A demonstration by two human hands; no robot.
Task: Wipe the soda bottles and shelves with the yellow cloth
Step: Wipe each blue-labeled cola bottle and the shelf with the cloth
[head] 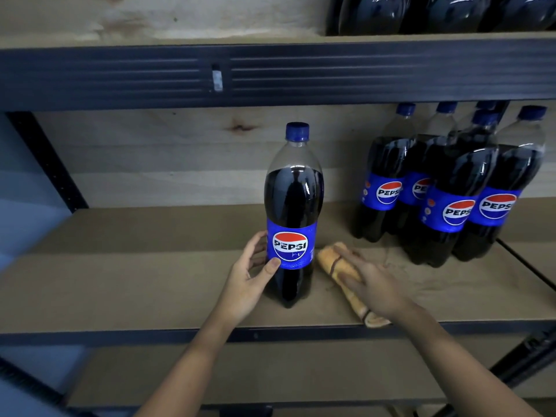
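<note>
Yellow cloth lies under flat right hand; left hand grips bottle; press evenly.

A bottle is stood upright on the shelf and gripped at its label by the left hand. At its 4 o'clock, a cloth is pressed flat under the right hand. Five bottles are grouped at 2 o'clock

1 head cam, close, facing fwd/down at middle shelf.
</note>
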